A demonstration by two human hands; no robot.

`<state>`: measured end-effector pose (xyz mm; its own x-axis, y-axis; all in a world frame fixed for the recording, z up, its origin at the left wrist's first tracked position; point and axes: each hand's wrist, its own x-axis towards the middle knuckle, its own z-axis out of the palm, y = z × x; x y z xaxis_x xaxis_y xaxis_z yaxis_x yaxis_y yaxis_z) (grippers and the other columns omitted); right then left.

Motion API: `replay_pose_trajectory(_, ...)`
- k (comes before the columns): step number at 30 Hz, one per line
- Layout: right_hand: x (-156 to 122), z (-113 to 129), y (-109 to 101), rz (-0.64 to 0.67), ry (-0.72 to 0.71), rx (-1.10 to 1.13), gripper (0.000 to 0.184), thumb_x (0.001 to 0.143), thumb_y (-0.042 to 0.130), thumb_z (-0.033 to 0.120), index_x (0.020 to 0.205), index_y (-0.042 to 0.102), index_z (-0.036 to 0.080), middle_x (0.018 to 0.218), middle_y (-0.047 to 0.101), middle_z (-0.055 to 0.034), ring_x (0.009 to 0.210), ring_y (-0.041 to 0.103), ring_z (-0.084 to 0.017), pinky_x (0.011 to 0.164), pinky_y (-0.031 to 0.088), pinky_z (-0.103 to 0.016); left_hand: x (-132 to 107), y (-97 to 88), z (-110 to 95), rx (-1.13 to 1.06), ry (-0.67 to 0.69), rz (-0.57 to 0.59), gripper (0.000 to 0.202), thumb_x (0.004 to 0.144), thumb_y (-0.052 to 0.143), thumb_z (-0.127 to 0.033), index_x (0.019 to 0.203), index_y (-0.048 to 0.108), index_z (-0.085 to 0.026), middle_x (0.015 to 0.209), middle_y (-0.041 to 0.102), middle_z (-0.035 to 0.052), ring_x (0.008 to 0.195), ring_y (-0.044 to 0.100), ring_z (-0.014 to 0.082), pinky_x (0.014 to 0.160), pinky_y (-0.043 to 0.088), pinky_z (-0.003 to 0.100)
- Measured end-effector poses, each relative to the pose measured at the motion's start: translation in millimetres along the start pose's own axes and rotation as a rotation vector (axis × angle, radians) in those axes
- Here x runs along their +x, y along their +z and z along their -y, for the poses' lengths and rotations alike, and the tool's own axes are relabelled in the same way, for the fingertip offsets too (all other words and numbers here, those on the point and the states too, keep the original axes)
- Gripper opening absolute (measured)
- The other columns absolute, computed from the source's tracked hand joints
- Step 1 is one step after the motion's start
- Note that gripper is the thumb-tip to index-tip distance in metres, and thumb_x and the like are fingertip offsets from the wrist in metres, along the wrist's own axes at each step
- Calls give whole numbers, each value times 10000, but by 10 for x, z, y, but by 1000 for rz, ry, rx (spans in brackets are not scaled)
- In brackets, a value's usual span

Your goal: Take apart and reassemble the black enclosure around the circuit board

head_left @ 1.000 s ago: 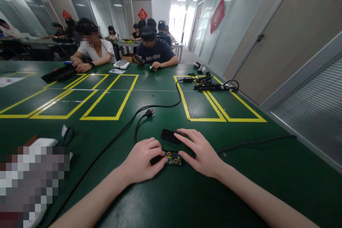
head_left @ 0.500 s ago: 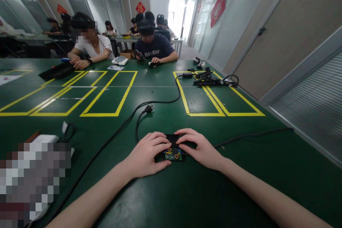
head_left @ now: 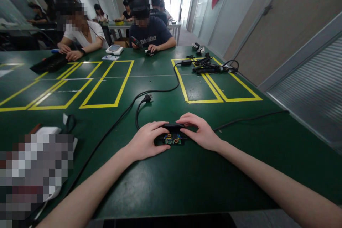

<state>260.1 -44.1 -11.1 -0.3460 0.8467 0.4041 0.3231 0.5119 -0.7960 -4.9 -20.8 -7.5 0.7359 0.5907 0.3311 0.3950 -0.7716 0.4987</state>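
Observation:
A small open black power adapter (head_left: 172,139) with a green circuit board and copper coils inside lies on the green table (head_left: 171,181) in front of me. A black cover piece (head_left: 174,127) sits tilted over its far edge. My left hand (head_left: 146,140) curls round the adapter's left end. My right hand (head_left: 201,133) pinches the cover at its right end with fingertips together. A black cable (head_left: 136,117) loops from the adapter's left side to a plug (head_left: 147,98).
Yellow taped rectangles (head_left: 107,82) mark the table. A pile of black adapters and cables (head_left: 211,67) lies far right. A thin cable (head_left: 251,118) runs right. White and black items (head_left: 53,130) lie at my left. Two people sit opposite, others behind.
My right hand picked up the separate black cover from beyond the adapter and brought it over the adapter's far edge. The camera has tilted down.

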Motion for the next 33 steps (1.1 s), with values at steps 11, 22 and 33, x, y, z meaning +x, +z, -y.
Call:
replay_pose_trajectory(11, -7, 49, -39, 92, -141, -22, 133, 948, 712, 213, 1068, 771, 220, 1048, 736, -77, 967, 723, -204, 885, 618, -385, 22, -53, -91, -90, -195, -2, 377, 776, 831, -289, 1049, 580, -220, 1014, 696, 9, 852, 683, 191, 741, 525, 299)
replay_pose_trajectory(22, -56, 34, -44, 171, -296, -183, 406, 899, 733, 202, 1300, 669, 206, 1283, 692, -142, 1183, 683, -244, 996, 578, -416, 12, -30, -77, -113, -66, -14, 347, 825, 807, -198, 1080, 573, -223, 1118, 662, 44, 992, 659, 201, 841, 547, 311)
replay_pose_trajectory(33, -23, 6, -88, 294, -296, -337, 477, 885, 794, 300, 1325, 646, 190, 1142, 755, -117, 1013, 705, -246, 887, 570, -403, 21, -31, -80, -57, -57, 53, 275, 902, 717, -253, 1153, 615, -205, 1057, 707, 54, 956, 679, 216, 841, 550, 331)
